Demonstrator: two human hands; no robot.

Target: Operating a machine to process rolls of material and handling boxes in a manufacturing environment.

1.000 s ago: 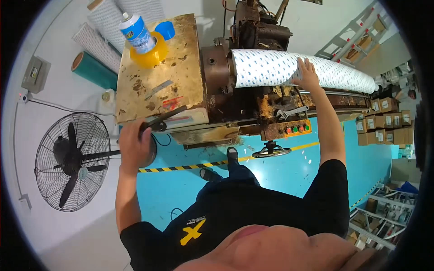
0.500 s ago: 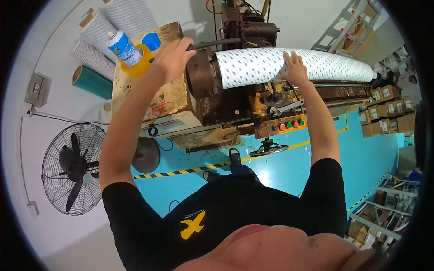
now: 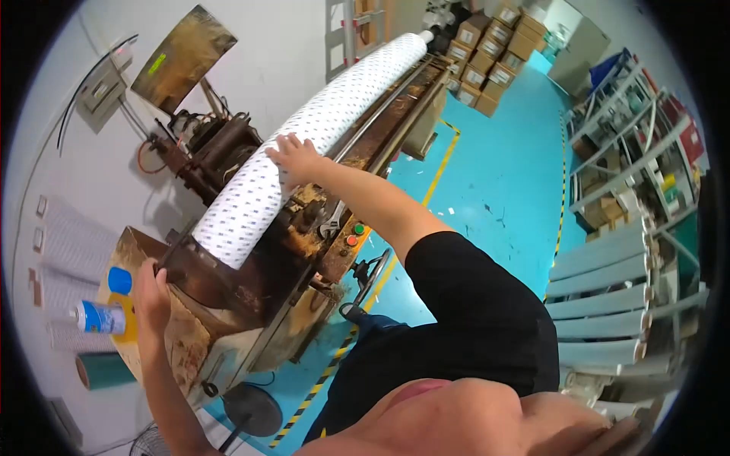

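Observation:
A long white roll point(image 3: 350, 95) printed with small dark marks lies across a rusty, lathe-like machine point(image 3: 209, 292). My right hand point(image 3: 295, 159) rests on top of the roll, its fingers spread. Farther left, my left hand point(image 3: 153, 296) curls round the end of a dark metal bar point(image 3: 176, 247) by the brown machine head that carries the roll's near end. Beside that hand, on the machine's housing, are a blue-and-white spray can point(image 3: 103, 318), a blue cap point(image 3: 119, 280) and a yellow round object point(image 3: 131, 318). An adjustable wrench point(image 3: 331, 220) lies below the roll.
Red and green push buttons point(image 3: 356, 234) and a handwheel point(image 3: 372, 277) are on the machine's front. Stacked cartons point(image 3: 490, 57) stand beyond its far end. Shelving point(image 3: 608, 159) and long pale rolls point(image 3: 597, 304) line the right side. A green roll point(image 3: 106, 371) leans at left.
My view has swung to the right, showing more of the shelving and cartons. My right hand is still spread on the roll; my left hand stays at the bar.

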